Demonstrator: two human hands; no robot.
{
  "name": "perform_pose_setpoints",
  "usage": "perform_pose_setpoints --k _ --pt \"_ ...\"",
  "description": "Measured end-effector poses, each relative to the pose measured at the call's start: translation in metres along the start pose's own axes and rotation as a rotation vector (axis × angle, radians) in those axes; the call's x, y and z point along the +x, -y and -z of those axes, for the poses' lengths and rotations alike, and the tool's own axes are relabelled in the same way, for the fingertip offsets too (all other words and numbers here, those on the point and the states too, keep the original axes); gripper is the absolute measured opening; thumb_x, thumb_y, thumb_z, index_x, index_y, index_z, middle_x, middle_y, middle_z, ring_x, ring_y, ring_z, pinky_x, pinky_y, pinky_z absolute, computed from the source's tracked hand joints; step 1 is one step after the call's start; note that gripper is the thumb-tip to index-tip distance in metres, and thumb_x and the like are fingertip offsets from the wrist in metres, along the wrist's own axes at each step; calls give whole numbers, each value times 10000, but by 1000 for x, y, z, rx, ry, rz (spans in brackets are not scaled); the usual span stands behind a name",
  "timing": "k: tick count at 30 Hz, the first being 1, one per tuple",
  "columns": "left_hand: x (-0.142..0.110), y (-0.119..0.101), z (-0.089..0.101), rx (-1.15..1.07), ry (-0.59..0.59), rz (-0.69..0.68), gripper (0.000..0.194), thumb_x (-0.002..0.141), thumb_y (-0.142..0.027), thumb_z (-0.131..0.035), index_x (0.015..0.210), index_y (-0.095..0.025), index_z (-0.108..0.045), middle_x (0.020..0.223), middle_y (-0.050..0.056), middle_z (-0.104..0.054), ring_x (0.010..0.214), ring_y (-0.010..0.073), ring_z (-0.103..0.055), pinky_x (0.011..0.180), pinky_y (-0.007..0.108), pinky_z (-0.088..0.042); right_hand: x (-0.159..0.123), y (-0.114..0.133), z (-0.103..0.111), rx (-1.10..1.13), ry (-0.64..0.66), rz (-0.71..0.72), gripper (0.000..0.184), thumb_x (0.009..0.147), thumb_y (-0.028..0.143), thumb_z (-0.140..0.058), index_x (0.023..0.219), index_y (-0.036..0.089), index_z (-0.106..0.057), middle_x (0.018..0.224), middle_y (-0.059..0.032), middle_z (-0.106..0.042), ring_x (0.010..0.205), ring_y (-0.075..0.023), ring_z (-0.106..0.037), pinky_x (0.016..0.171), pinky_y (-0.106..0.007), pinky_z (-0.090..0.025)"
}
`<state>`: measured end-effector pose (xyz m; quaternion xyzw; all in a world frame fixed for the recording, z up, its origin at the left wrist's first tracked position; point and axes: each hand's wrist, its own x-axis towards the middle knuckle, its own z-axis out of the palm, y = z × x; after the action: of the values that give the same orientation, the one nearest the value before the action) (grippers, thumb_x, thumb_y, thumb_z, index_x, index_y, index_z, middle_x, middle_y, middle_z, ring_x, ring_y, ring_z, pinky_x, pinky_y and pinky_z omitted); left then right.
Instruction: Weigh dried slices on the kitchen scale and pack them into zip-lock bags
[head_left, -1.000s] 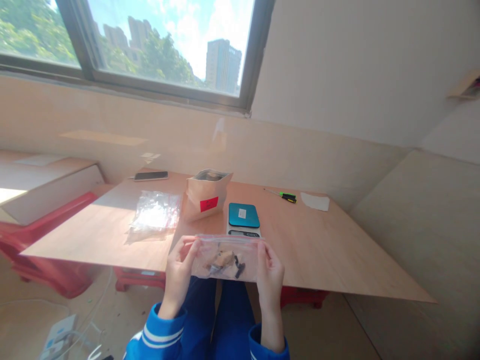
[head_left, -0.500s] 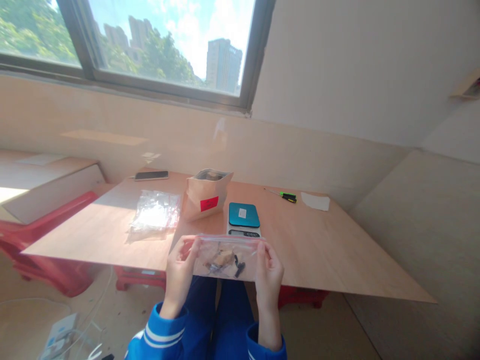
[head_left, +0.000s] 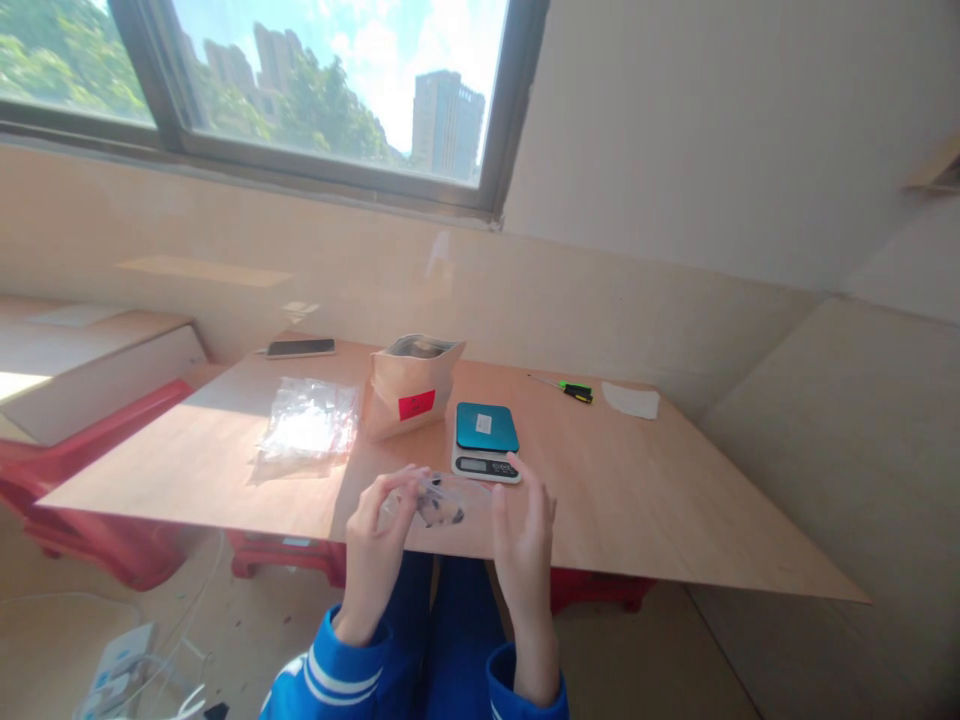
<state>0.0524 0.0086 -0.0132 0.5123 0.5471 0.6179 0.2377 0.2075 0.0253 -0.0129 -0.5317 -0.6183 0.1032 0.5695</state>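
My left hand and my right hand hold a small clear zip bag between them, just above the near edge of the wooden tabletop. The bag lies tilted nearly flat, with tan and dark bits showing inside. Both hands pinch its ends with curled fingers. Just beyond the bag stands a small scale with a teal top. An open brown paper pouch with a red label is to the scale's left.
A heap of clear plastic bags lies left of the pouch. At the far edge are a phone, a green-handled screwdriver and a white paper scrap. Red stools stand under the boards at left.
The bag was held upright facing me; now it is tipped nearly flat and lifted slightly forward. My hands have turned with it and moved a little closer together.
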Motion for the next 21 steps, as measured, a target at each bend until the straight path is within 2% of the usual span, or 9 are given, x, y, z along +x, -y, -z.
perform_pose_setpoints --k 3,5,8,13,21 --pt "-2 -1 -3 12 23 1 209 883 -376 -547 970 -235 -674 1043 46 -713 1061 214 -621 953 358 -452 -3 16 -6 -34 173 155 286 914 291 -531 1190 229 -566 1224 -74 -628 1225 -232 -485 1042 -432 -307" --pt "-3 -1 -3 12 24 8 210 881 -377 -550 969 -228 -670 1033 49 -709 1044 215 -624 952 363 -451 -4 22 -10 -23 226 182 166 912 278 -552 1052 234 -629 1103 -46 -678 1139 -217 -540 1012 -398 -312" --pt "-5 -3 -3 -11 62 15 209 887 -374 -540 962 -217 -656 1014 54 -707 1018 215 -633 936 363 -463 -3 25 -11 -13 233 165 115 920 264 -551 906 232 -660 947 -18 -697 966 -189 -592 916 -354 -346" --pt "-5 -7 -5 -81 171 24 194 868 -366 -571 957 -205 -632 945 45 -717 913 196 -667 829 320 -521 -1 21 -7 -25 212 148 145 930 244 -533 877 229 -668 901 -16 -696 906 -186 -591 850 -329 -363" --pt "-1 -7 -6 -11 98 19 185 836 -382 -611 868 -205 -652 826 23 -720 806 187 -682 736 290 -544 -1 20 -7 7 237 190 123 930 251 -539 935 228 -660 912 -11 -703 899 -176 -600 852 -317 -370"
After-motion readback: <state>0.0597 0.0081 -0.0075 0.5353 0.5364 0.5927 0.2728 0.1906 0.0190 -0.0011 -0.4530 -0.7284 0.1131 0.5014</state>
